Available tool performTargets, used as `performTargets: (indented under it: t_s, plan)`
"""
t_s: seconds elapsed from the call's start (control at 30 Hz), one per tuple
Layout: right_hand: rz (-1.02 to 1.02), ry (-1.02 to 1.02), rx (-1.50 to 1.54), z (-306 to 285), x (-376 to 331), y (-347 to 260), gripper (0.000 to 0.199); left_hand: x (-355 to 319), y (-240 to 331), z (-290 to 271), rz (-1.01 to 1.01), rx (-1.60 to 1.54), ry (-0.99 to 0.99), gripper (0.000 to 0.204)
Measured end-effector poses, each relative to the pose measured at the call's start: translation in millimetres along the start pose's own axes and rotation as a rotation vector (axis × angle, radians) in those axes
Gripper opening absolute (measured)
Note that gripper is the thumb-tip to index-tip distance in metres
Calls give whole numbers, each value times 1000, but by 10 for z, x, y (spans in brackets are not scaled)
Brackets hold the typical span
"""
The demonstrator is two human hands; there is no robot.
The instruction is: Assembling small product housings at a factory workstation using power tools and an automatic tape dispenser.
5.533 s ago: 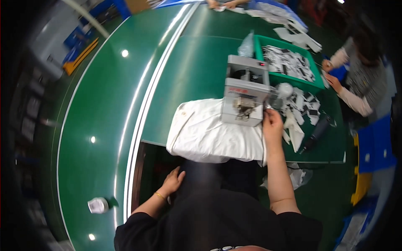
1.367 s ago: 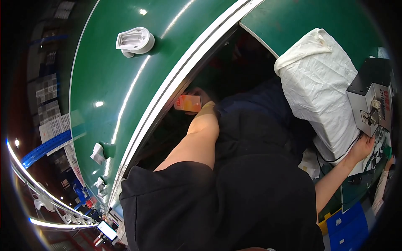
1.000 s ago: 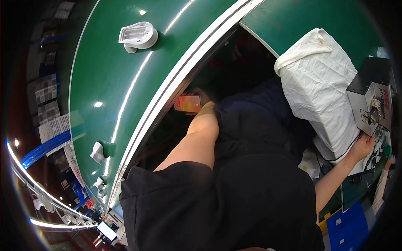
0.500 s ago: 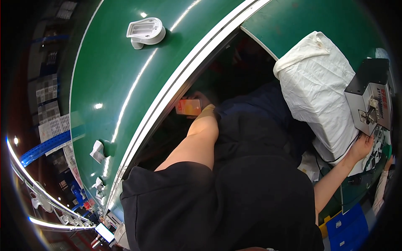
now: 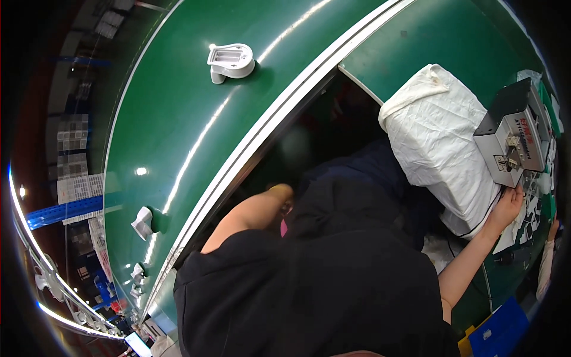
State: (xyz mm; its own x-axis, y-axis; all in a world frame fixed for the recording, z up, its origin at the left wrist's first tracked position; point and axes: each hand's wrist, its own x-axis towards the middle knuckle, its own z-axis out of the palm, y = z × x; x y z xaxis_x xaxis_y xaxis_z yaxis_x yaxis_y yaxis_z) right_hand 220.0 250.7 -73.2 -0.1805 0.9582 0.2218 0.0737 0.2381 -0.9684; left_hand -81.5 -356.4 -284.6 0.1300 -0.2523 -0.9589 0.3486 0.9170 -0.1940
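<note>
My left hand (image 5: 286, 207) is low against my dark clothes, its fingers curled and mostly hidden. A pink sliver, apparently the edge of a phone (image 5: 284, 228), shows beside the fingers. On the right, my right hand (image 5: 507, 207) reaches to the lower front corner of a silver-and-black bench machine (image 5: 510, 140), which looks like a screw feeder. Its fingers are bent together by the machine's base, and whatever they pinch is too small to make out. A white cloth-covered block (image 5: 437, 134) stands just left of the machine.
A white plastic housing (image 5: 232, 61) lies on the green conveyor belt (image 5: 178, 119); smaller white parts (image 5: 142, 223) lie farther down it. A white rail (image 5: 285, 107) edges the belt. Right of my arm are scattered white pieces (image 5: 526, 223), a blue bin (image 5: 499, 330) and another person's sleeve (image 5: 545, 271).
My left hand has drawn back toward my body, and the phone's lit screen no longer shows. My right hand stays at the machine's corner. The whole view has shifted slightly.
</note>
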Motion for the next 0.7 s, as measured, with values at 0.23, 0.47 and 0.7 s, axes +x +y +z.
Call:
performTargets:
  t_s: [0.23,0.47,0.7]
  plan:
    - [-14,-41,-49,13,17,6,27,-2292,-285,476,204,-351,352,81]
    - [-25,-19,-63,184,-127,-242,29,-3110,3,406,575,-219,79,95]
    - [-71,-5,17,157,-143,-144,25,-2312,275,118,840,-46,517,70]
